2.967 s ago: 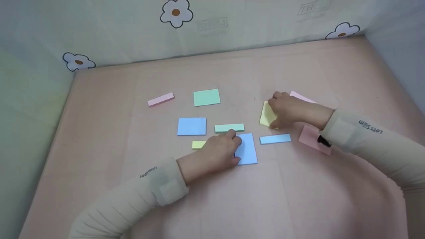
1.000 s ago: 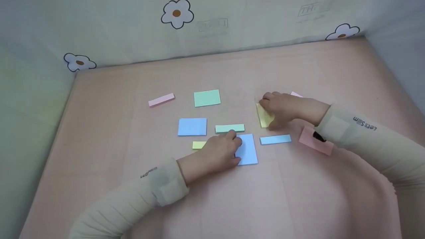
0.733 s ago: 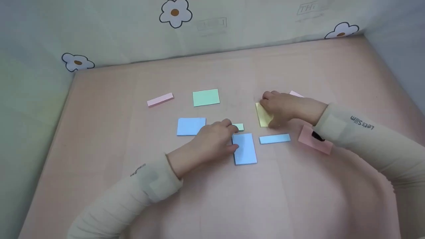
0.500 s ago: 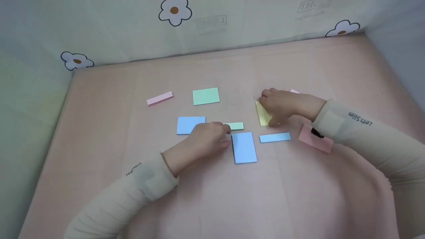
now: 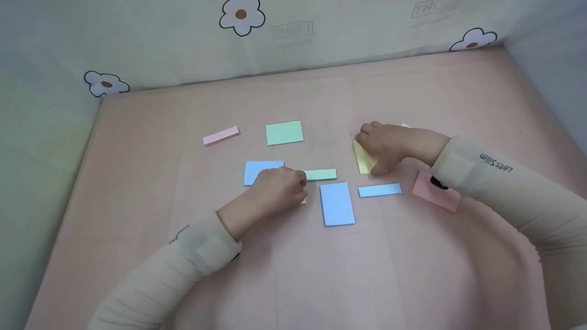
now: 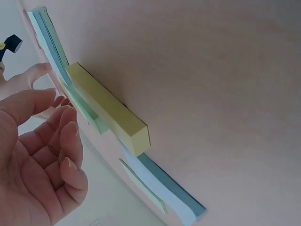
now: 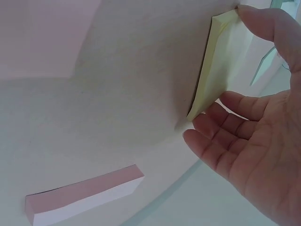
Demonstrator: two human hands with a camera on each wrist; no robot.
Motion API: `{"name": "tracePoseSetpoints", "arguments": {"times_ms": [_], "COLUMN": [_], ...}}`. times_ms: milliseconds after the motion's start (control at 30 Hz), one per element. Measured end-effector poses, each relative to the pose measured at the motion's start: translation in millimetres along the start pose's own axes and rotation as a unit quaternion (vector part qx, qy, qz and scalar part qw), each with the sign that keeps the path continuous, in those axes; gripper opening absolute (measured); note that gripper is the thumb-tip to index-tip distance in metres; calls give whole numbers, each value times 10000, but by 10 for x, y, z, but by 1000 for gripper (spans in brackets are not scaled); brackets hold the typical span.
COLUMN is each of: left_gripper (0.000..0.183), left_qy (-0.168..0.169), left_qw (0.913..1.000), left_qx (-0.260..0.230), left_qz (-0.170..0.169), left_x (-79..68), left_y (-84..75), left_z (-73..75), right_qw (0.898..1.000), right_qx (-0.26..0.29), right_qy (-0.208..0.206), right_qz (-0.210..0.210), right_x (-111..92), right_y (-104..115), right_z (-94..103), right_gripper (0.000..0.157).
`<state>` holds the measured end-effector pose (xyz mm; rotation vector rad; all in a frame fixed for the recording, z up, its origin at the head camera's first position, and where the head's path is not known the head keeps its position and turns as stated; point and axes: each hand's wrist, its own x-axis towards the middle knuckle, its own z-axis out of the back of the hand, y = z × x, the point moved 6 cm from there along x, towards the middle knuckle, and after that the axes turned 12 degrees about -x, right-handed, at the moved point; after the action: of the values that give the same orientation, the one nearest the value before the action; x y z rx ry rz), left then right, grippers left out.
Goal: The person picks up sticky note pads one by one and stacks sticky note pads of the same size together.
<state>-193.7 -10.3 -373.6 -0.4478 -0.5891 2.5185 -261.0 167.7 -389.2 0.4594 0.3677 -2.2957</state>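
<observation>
In the head view my right hand [image 5: 390,145] grips a yellow sticky note pad [image 5: 362,158] on the table, covering its right part. The right wrist view shows the thumb at one end of that yellow pad [image 7: 218,61] and fingertips at the other. My left hand [image 5: 277,190] hovers over a narrow yellow sticky note pad [image 6: 106,106], mostly hidden from the head view. In the left wrist view that hand's fingers bend loosely, apart from the narrow pad. An upright blue sticky note pad [image 5: 337,204] lies to its right, a narrow green pad [image 5: 322,174] just beyond.
A blue pad [image 5: 252,172] lies partly behind the left hand. Further back are a green pad [image 5: 284,133] and a narrow pink pad [image 5: 221,136]. A narrow blue pad [image 5: 379,190] and a pink pad [image 5: 433,195] lie near the right forearm. Flowered fabric [image 5: 183,41] borders the table.
My left hand has left the upright blue pad and moved left over the narrow yellow one. The right hand has shifted slightly left, turning the yellow pad, then stayed there.
</observation>
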Motion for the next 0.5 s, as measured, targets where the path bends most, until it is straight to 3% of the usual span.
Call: {"name": "tracePoseSetpoints", "arguments": {"times_ms": [367,500], "left_gripper": [22,20], "left_qy": [-99,-103], "left_qw": [9998,9998], "left_qx": [157,160], "left_qz": [-72,-56], "left_x": [6,3], "left_y": [14,18], "left_z": [-18,-14], "right_qw": [9998,9994], "right_qx": [163,322], "right_qy": [75,-131], "right_qz": [80,-4], "right_x": [-9,8], "right_y": [7,28], "right_z": [-3,-23], "right_gripper": [73,57]}}
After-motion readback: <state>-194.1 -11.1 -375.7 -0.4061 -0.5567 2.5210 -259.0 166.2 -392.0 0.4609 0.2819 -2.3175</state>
